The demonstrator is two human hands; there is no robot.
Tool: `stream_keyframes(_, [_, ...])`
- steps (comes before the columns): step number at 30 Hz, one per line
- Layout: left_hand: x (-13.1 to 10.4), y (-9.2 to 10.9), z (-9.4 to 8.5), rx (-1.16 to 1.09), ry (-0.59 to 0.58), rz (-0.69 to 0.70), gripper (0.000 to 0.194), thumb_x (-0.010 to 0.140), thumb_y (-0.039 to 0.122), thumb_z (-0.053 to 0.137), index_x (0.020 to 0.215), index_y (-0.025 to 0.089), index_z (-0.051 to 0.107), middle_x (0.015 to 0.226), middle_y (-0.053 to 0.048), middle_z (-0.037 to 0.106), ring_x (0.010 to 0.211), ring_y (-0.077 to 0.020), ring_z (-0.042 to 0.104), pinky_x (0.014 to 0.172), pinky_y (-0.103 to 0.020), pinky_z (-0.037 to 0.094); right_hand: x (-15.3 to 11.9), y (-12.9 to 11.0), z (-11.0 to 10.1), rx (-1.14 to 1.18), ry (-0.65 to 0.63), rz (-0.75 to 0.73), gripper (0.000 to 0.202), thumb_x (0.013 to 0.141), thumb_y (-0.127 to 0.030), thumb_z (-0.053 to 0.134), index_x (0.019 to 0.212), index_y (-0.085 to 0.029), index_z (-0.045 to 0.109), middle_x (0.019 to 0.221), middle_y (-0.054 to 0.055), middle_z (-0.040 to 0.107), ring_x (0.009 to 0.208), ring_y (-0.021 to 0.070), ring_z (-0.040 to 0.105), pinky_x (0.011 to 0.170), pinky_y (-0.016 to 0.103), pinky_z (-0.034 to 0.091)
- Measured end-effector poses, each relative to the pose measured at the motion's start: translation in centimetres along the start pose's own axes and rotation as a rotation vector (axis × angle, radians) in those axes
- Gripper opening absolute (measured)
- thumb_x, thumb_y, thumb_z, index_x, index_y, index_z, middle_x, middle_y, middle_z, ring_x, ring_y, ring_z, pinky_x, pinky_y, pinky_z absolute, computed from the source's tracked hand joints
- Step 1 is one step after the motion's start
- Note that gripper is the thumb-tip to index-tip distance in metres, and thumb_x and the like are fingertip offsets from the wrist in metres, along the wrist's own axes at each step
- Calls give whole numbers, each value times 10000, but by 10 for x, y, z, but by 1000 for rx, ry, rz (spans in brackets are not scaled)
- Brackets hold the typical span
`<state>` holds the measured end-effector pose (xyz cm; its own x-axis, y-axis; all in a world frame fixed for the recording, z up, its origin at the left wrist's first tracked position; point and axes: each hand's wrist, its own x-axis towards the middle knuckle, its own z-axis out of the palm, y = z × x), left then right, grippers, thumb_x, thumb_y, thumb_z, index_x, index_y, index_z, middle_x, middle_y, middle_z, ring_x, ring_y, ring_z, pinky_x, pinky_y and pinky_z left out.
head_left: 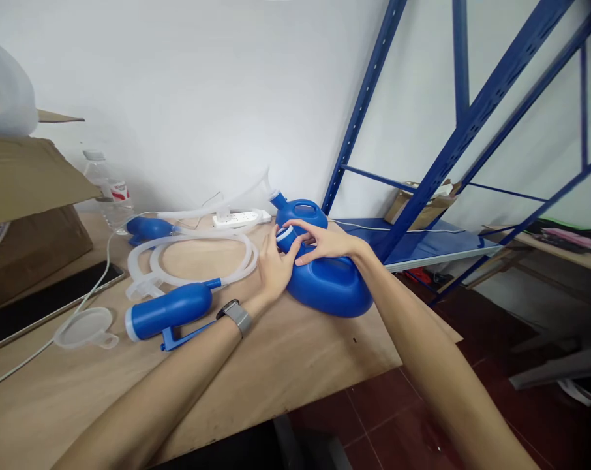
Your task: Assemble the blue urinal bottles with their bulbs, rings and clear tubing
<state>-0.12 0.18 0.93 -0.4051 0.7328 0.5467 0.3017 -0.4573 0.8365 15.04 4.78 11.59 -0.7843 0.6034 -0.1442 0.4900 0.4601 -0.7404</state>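
Note:
A blue plastic bottle (pixel 332 290) with a moulded handle lies on the wooden table, its neck pointing up and left. My left hand (pixel 274 269) is curled around the near-left side of the neck, thumb against it. From the right, my right hand (pixel 325 240) arches over the same neck, fingers at the white-rimmed mouth (pixel 286 233) and thumb below. Behind stands a second blue bottle (pixel 303 212) with a translucent funnel-like piece at its mouth. Left of my hands lie a blue cylindrical part (pixel 171 310) and a coiled clear hose (pixel 197 238).
A round translucent lid (pixel 85 328), a dark phone (pixel 51 303) and a cardboard box (pixel 29 215) occupy the left side. A water bottle (pixel 114 196) and white power strip (pixel 241 219) stand near the wall. Blue metal shelving (pixel 423 170) rises at right.

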Motion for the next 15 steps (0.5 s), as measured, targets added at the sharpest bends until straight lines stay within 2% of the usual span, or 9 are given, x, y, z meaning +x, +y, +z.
stream_keyframes(2, [2, 1, -2, 10, -3, -10, 636, 905, 474, 718, 1437, 151, 582, 1351, -133, 665, 1069, -269, 663, 1005, -426, 507, 1, 0, 0, 12, 3, -8, 1065, 723, -464, 837, 1595, -251, 264, 1112, 35, 629, 962, 31, 584, 976, 174, 503])
stream_keyframes(5, [3, 4, -4, -22, -19, -20, 564, 901, 460, 727, 1387, 190, 633, 1313, -107, 685, 1050, -254, 663, 989, -407, 512, 2, 2, 0, 31, 19, 3, 1053, 717, -447, 843, 1588, -270, 278, 1114, 36, 635, 979, 42, 599, 939, 165, 515])
stream_keyframes(8, [1, 6, -3, -109, -27, -61, 553, 893, 452, 738, 1374, 206, 622, 1337, -108, 667, 1107, -242, 669, 966, -366, 539, 3, 5, 1, 82, 19, 13, 1068, 727, -444, 836, 1603, -264, 251, 1176, 60, 635, 1077, 79, 625, 960, 177, 532])
stream_keyframes(11, [-1, 8, 3, -227, -17, -134, 570, 925, 468, 696, 1406, 197, 551, 1442, -125, 598, 1254, -236, 631, 1035, -348, 533, 3, 7, 0, 120, 12, 7, 1050, 738, -442, 824, 1600, -278, 246, 1300, 75, 604, 1159, 97, 631, 978, 177, 543])
stream_keyframes(13, [-3, 11, 6, -295, -20, -190, 525, 969, 495, 630, 1388, 191, 539, 1430, -131, 606, 1293, -228, 617, 1079, -350, 518, 4, 7, -1, 82, 18, 42, 1038, 737, -462, 821, 1585, -269, 255, 1260, 72, 627, 1098, 88, 646, 939, 170, 547])
stream_keyframes(15, [-5, 14, 9, -348, -41, -243, 514, 1005, 516, 564, 1386, 176, 515, 1360, -148, 651, 1241, -219, 657, 1047, -348, 545, 5, 7, -1, 21, 55, 96, 1039, 712, -509, 830, 1556, -249, 283, 1139, 60, 661, 956, 73, 646, 851, 161, 542])
